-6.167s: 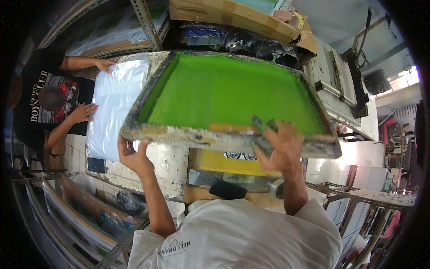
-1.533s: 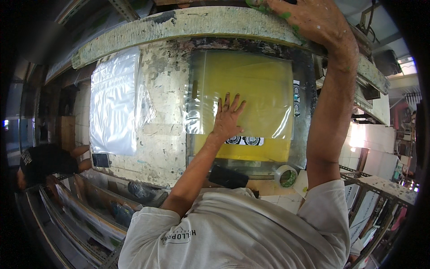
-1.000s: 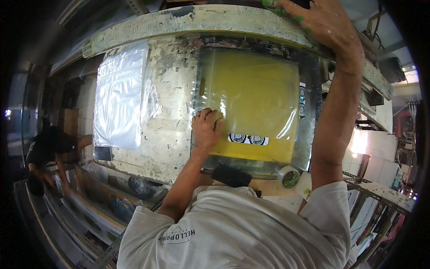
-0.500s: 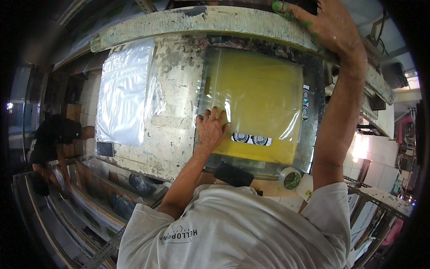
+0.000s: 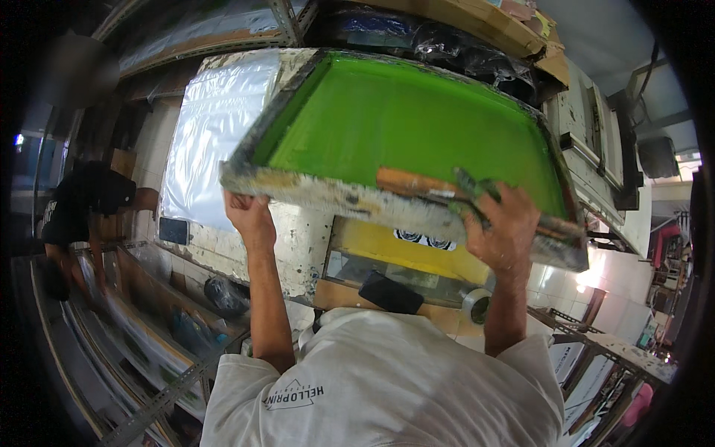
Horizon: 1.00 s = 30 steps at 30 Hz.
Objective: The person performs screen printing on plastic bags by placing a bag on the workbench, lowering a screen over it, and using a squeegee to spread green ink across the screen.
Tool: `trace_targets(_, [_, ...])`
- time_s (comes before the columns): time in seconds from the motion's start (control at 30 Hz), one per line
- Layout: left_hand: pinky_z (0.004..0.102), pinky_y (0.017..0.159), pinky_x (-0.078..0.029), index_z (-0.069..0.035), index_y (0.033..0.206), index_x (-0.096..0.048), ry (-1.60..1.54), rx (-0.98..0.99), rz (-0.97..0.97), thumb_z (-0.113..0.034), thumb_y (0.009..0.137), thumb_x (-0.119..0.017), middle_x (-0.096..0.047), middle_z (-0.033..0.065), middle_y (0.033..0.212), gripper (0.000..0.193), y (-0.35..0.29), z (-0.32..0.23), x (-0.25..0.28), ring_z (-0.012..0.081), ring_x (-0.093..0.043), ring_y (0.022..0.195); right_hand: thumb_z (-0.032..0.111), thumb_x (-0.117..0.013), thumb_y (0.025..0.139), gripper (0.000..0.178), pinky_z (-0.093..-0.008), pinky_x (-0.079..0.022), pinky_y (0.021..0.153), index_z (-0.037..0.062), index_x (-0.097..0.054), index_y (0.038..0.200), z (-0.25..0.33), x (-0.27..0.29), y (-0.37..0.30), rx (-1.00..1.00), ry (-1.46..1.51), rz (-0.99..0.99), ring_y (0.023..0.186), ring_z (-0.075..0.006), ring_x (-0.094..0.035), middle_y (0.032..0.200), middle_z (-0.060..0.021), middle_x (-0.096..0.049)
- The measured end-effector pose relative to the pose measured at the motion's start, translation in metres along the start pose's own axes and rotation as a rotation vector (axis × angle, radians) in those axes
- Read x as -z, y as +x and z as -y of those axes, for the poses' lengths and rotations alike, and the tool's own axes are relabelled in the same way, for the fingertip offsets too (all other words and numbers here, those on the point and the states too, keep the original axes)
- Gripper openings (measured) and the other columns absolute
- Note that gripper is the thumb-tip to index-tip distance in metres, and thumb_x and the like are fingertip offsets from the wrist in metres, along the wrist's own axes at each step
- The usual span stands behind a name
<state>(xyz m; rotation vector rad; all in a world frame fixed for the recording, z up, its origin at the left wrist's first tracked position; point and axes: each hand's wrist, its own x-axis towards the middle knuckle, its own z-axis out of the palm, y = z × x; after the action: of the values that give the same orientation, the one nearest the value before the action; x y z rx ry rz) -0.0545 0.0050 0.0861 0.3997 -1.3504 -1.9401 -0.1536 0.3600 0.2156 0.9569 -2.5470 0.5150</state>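
A screen-printing frame (image 5: 298,188) with green ink across its mesh (image 5: 417,119) is tilted over the table, its near edge raised. My left hand (image 5: 252,220) is closed on the near edge by the left corner, fingers tucked underneath. At the right part of that edge, my right hand (image 5: 505,227), green on its fingers, is closed round a wooden-handled squeegee (image 5: 410,181), which lies along the rim. Under the frame shows part of a yellow sheet (image 5: 372,242) with a strip of black-and-white round prints (image 5: 424,239); the frame hides its far part.
Left of the frame lies a stack of clear plastic bags (image 5: 216,141). A dark phone-like slab (image 5: 391,291) and a tape roll (image 5: 477,305) sit at the near edge. Metal racks stand around; a person in black (image 5: 89,208) bends at far left.
The frame has come down from the far side over the yellow sheet. My left hand has left the sheet for the frame's edge; my right hand has come nearer, with the squeegee.
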Motion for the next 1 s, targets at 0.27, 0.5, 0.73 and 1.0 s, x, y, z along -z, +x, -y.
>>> trace_targets(0.27, [0.0326,0.091,-0.048,0.006,0.123,-0.056,0.461,0.091,0.025,0.004,0.056,-0.082,-0.052,0.009,0.13,0.072,-0.054,0.068,0.078,0.0199,-0.055,0.11,0.012,-0.072,0.069,0.026,-0.0447,-0.048,0.076,0.0067,-0.068,0.094,-0.03,-0.104,-0.071,-0.248,0.284,0.376,0.084,-0.0369,-0.062,0.094,-0.0165,-0.065])
trace_targets(0.5, [0.0454,0.099,-0.039,-0.003,0.116,-0.065,1.072,-0.226,0.064,-0.018,0.049,-0.088,-0.038,0.0121,0.144,0.073,-0.058,0.088,0.105,0.0309,-0.039,0.122,0.024,-0.066,0.064,0.061,-0.0737,-0.012,0.104,0.0041,-0.057,0.122,-0.038,-0.161,-0.097,-0.363,0.107,0.517,0.129,-0.054,-0.036,0.137,-0.0303,-0.043])
trace_targets(0.73, [0.0486,0.097,-0.037,-0.004,0.117,-0.067,0.979,-0.253,0.033,-0.046,0.056,-0.09,-0.033,0.0138,0.146,0.077,-0.059,0.094,0.115,0.0312,-0.038,0.119,0.01,-0.063,0.053,0.076,-0.0738,-0.016,0.104,0.0092,-0.055,0.129,-0.127,-0.234,-0.035,-0.318,0.061,0.284,0.133,-0.0516,-0.034,0.142,-0.0279,-0.042])
trace_targets(1.0, [0.047,0.096,-0.038,-0.003,0.117,-0.066,1.042,-0.15,-0.041,-0.056,0.061,-0.085,-0.034,0.0134,0.142,0.079,-0.061,0.089,0.102,0.0286,-0.038,0.114,0.015,-0.062,0.056,0.077,-0.0712,-0.014,0.105,0.0113,-0.053,0.133,-0.219,-0.279,0.07,-0.201,-0.004,0.116,0.134,-0.0528,-0.032,0.144,-0.0282,-0.04])
